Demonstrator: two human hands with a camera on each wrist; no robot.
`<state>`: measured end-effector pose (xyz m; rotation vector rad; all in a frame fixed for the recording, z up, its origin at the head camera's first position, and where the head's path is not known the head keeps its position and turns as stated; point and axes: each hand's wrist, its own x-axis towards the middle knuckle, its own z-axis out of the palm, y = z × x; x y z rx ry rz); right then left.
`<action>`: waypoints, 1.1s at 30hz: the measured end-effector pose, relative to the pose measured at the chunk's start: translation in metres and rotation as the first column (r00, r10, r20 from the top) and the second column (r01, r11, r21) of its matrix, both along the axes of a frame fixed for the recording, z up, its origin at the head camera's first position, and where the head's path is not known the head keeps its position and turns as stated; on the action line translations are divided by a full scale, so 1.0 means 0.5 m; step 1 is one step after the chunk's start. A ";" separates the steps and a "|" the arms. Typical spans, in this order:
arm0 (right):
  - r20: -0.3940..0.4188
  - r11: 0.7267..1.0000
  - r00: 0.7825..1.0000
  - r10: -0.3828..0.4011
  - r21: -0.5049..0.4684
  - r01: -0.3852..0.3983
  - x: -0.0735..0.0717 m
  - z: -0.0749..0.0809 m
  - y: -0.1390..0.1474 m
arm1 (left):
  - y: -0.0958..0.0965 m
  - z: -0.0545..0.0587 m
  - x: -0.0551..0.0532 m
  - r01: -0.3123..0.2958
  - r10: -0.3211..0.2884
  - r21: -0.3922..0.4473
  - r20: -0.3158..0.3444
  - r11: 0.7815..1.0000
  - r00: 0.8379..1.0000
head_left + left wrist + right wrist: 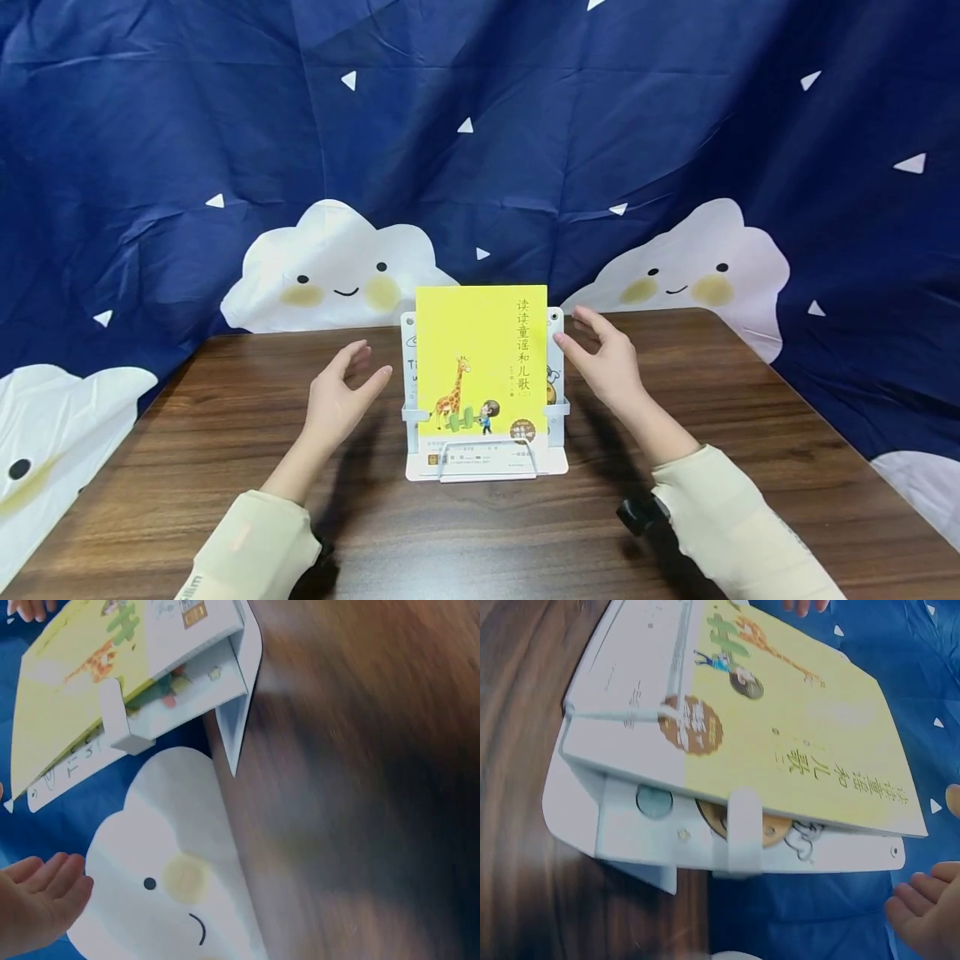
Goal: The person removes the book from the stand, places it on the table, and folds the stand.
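Observation:
A yellow book (480,350) with a giraffe and a child on its cover stands upright on a white book stand (557,433). Side clips and a front wire bracket of the stand reach over the book. My left hand (341,392) hovers to the left of the stand, fingers loosely bent, apart from it. On the other side my right hand (603,358) is held close to the stand's upper right edge, thumb and fingers spread. Neither hand holds anything. In the right wrist view the book (802,727) leans back against the printed stand panel (840,851).
The stand rests on a dark brown wooden table (480,542). Behind the table hangs a blue cloth (480,167) with white smiling clouds and small triangles. A black wrist strap (639,512) shows under the right sleeve.

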<state>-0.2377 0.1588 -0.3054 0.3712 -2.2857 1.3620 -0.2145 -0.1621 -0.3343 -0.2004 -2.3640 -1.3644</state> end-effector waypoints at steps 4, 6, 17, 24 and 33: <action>-0.005 0.983 0.999 0.040 -0.181 -0.040 0.001 -0.010 -0.013 | 0.011 -0.003 -0.001 0.035 -0.033 0.136 -0.020 0.990 0.999; 0.006 0.971 0.999 0.040 -0.238 -0.038 0.000 -0.019 -0.017 | 0.017 -0.004 -0.002 0.050 -0.049 0.183 -0.013 0.982 0.999; -0.036 0.860 0.993 0.113 -0.497 -0.116 -0.170 -0.247 0.042 | 0.039 -0.023 -0.007 0.070 -0.087 0.265 0.055 0.962 0.995; 0.007 0.838 0.995 0.099 -0.539 -0.079 -0.167 -0.275 0.032 | 0.057 -0.032 -0.009 0.084 -0.111 0.323 0.066 0.943 0.992; 0.120 0.783 0.978 0.168 -0.619 -0.059 -0.133 -0.269 0.018 | 0.070 -0.048 -0.014 0.079 -0.126 0.405 0.091 0.911 0.988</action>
